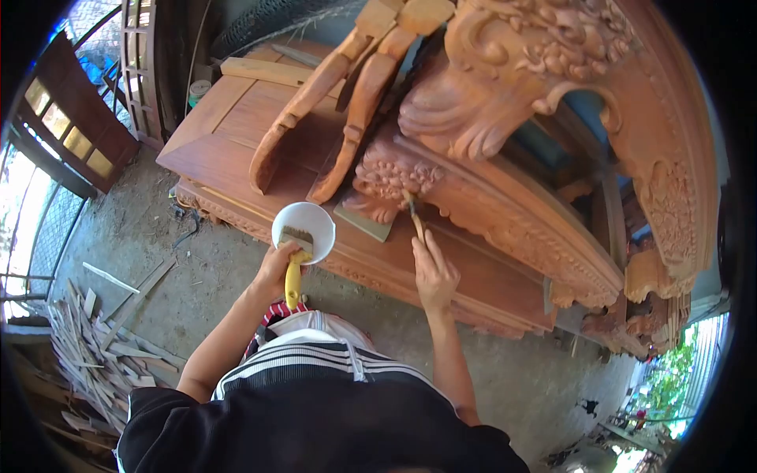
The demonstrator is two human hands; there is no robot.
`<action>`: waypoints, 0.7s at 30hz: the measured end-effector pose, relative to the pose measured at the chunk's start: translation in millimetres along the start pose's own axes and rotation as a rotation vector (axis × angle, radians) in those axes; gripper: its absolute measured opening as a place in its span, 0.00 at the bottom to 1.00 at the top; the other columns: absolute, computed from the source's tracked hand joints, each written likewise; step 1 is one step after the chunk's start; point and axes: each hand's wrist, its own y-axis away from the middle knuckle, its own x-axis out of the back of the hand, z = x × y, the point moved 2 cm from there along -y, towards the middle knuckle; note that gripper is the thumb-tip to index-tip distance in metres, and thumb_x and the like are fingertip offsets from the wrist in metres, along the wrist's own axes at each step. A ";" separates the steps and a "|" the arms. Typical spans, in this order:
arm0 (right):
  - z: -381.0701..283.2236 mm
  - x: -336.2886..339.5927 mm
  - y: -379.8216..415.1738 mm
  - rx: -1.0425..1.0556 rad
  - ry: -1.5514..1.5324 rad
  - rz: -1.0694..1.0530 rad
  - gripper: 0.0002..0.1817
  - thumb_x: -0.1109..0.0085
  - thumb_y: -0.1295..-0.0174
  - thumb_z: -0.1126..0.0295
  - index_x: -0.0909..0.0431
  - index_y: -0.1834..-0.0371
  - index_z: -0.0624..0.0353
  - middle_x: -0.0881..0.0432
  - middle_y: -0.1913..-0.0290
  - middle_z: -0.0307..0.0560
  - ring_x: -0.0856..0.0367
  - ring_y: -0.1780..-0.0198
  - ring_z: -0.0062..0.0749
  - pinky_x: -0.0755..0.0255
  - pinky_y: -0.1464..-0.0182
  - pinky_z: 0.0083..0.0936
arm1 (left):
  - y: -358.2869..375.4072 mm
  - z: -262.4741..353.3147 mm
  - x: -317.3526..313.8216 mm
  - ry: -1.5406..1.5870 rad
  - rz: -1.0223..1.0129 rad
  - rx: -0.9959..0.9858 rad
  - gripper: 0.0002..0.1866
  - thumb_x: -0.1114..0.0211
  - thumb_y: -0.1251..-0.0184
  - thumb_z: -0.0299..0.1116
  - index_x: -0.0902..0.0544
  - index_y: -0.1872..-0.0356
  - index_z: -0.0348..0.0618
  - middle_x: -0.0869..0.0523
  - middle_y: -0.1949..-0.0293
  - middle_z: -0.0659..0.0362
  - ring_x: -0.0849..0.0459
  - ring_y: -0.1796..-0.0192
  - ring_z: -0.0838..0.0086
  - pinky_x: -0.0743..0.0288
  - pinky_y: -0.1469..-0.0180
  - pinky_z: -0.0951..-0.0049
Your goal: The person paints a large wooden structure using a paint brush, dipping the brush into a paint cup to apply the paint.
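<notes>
Striped knees closest, person crouching on floor. Left hand (277, 268) holds white cup (304, 227) plus yellow-handled brush (293, 264), fingers clamped round both, kept near work for dipping. Right hand (433, 273) fingers pinched on thin brush (414, 214), tip touching carved wooden panel (505, 213). Two brushes, one cup. Offcut pile (95, 347) far left.

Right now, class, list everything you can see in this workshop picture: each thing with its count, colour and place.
white bowl: one, white, held above the ground before the furniture
wide brush: one, yellow handle, bristles in the bowl
thin brush: one, wooden, tip on the carving
carved furniture: one large piece, reddish-brown, centre to right
carved legs: two, orange-brown, lying on the panel at top
wood scraps: a pile, pale, on the ground at left
left hand: holds bowl and wide brush
right hand: holds thin brush
</notes>
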 end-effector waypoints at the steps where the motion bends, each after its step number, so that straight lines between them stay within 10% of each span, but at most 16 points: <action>1: -0.1 5.5 -4.4 -0.028 0.048 0.073 0.12 0.35 0.47 0.69 0.17 0.58 0.49 0.17 0.54 0.43 0.17 0.72 0.35 0.22 0.70 0.27 | 1.0 -3.3 1.2 -0.015 -0.007 0.017 0.19 0.44 0.40 0.30 0.35 0.47 0.44 0.22 0.62 0.51 0.21 0.72 0.68 0.24 0.76 0.71; 5: 20.2 -17.5 14.2 -0.067 0.035 -0.358 0.11 0.37 0.46 0.70 0.17 0.58 0.50 0.17 0.54 0.42 0.17 0.70 0.36 0.22 0.69 0.28 | 8.3 1.7 1.4 0.029 0.088 0.014 0.16 0.44 0.40 0.31 0.32 0.52 0.38 0.22 0.63 0.51 0.21 0.72 0.68 0.23 0.75 0.71; 9: 6.5 -6.6 5.8 -0.093 0.038 0.050 0.09 0.39 0.44 0.67 0.17 0.59 0.46 0.17 0.54 0.41 0.16 0.73 0.38 0.23 0.73 0.29 | 11.8 0.4 13.7 -0.022 0.096 -0.019 0.14 0.44 0.40 0.31 0.30 0.55 0.37 0.22 0.64 0.52 0.21 0.71 0.69 0.23 0.74 0.71; 21: -4.3 -62.0 13.8 -0.218 -0.054 -0.201 0.08 0.41 0.43 0.67 0.18 0.60 0.46 0.16 0.56 0.40 0.17 0.75 0.39 0.24 0.76 0.30 | 6.5 -9.7 21.2 0.131 0.070 0.117 0.14 0.46 0.39 0.33 0.29 0.55 0.36 0.21 0.65 0.53 0.20 0.71 0.70 0.21 0.71 0.72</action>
